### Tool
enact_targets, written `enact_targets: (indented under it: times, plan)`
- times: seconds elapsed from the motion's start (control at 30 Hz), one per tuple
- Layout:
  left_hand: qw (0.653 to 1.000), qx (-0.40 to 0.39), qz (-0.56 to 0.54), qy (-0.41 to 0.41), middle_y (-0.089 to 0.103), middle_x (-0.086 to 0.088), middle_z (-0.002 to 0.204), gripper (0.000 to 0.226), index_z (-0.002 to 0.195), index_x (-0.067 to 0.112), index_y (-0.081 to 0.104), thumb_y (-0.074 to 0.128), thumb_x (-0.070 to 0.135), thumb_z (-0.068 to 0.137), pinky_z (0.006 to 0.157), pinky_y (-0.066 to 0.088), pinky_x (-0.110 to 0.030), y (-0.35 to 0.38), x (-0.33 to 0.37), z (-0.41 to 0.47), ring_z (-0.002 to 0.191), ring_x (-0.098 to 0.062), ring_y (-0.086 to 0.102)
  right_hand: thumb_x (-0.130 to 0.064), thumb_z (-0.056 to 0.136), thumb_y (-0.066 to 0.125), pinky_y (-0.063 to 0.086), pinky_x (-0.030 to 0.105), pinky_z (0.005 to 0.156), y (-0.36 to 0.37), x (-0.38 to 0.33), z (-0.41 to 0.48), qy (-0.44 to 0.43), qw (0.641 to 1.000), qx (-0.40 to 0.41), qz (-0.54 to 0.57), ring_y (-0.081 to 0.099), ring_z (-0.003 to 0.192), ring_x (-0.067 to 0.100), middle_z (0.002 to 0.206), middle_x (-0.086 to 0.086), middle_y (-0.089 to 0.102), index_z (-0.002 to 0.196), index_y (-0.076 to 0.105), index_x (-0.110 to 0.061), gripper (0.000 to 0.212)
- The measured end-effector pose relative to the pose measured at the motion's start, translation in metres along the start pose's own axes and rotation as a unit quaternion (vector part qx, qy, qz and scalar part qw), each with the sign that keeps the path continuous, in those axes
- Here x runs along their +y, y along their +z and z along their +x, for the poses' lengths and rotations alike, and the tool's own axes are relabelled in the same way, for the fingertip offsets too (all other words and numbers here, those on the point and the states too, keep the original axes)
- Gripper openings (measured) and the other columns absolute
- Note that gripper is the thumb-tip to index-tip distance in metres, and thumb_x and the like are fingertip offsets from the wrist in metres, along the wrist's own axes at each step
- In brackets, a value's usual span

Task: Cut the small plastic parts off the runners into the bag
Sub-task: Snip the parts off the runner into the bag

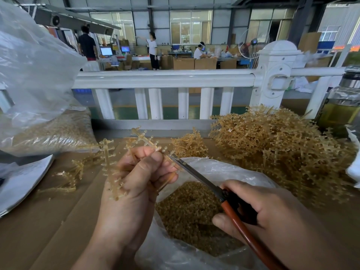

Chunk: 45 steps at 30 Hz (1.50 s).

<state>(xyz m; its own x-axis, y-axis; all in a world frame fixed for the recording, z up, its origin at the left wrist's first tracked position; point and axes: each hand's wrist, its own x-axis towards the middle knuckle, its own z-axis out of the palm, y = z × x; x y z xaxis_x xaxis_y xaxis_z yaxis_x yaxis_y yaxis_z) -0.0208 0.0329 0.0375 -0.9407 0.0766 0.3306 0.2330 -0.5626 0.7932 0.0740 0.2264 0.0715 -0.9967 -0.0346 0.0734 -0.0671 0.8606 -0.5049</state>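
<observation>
Left hand grips a runner by the open bag's rim, right hand wraps round the snips, tips at a part. Looks mid-cutting to me. Next move calls for a snip angled so it drops in the bag.

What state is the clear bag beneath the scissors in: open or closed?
Open. The clear plastic bag gapes wide beneath the scissors, and the cut amber parts piled inside show directly through its mouth.

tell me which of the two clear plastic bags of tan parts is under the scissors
The open clear plastic bag in front, its mouth spread below the red-handled scissors; the fuller bag lies back left, away from them.
</observation>
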Motion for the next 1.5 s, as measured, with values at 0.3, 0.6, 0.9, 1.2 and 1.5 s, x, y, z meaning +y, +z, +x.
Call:
enact_targets:
  times: [0.3,0.6,0.9,1.2,1.5]
  plan:
    - [1.0,0.002,-0.012,-0.009,0.068,-0.006,0.069,0.006,0.079,0.017,0.065,0.068,0.012,0.079,0.064,0.061,-0.029,-0.0013,-0.0008,-0.0003,0.063,-0.015,0.071,-0.089,0.062,0.041,0.052,0.021,0.071,0.0003,0.0004,0.0001,0.004,1.0,-0.004,0.008,0.059,0.085,-0.011,0.092,-0.035,0.06,0.108,0.046,-0.061,0.054]
    - [1.0,0.009,-0.003,-0.006,0.067,-0.005,0.067,0.005,0.076,0.019,0.066,0.068,0.014,0.076,0.063,0.061,-0.027,-0.0002,-0.0019,-0.0004,0.061,-0.014,0.07,-0.091,0.062,0.039,0.051,0.021,0.07,-0.0006,0.0026,-0.0001,-0.003,1.0,0.002,-0.007,0.059,0.085,-0.01,0.093,-0.033,0.061,0.108,0.047,-0.062,0.055]
    - [1.0,0.013,-0.007,-0.007,0.065,-0.005,0.066,0.004,0.077,0.018,0.064,0.066,0.015,0.078,0.061,0.06,-0.027,0.0001,-0.0039,-0.0006,0.06,-0.013,0.068,-0.087,0.066,0.045,0.049,0.017,0.069,-0.0018,0.0018,-0.0006,-0.01,1.0,0.001,-0.005,0.06,0.082,-0.011,0.09,-0.034,0.062,0.106,0.048,-0.06,0.049]
    - [1.0,0.011,-0.022,-0.01,0.065,-0.004,0.066,0.006,0.081,0.015,0.061,0.066,0.014,0.078,0.062,0.061,-0.027,0.0006,-0.0029,-0.0013,0.059,-0.012,0.068,-0.093,0.059,0.043,0.052,0.02,0.071,-0.002,0.0017,0.0005,0.003,1.0,-0.008,0.02,0.062,0.082,-0.01,0.091,-0.031,0.064,0.108,0.049,-0.06,0.059]
    - [1.0,0.0,-0.008,-0.008,0.067,-0.004,0.067,0.007,0.078,0.017,0.064,0.065,0.012,0.082,0.063,0.06,-0.026,0.0004,-0.0047,-0.0017,0.061,-0.012,0.068,-0.09,0.061,0.045,0.05,0.022,0.071,-0.002,0.0004,0.0017,0.008,1.0,-0.013,0.023,0.06,0.082,-0.009,0.091,-0.032,0.062,0.11,0.047,-0.058,0.059]
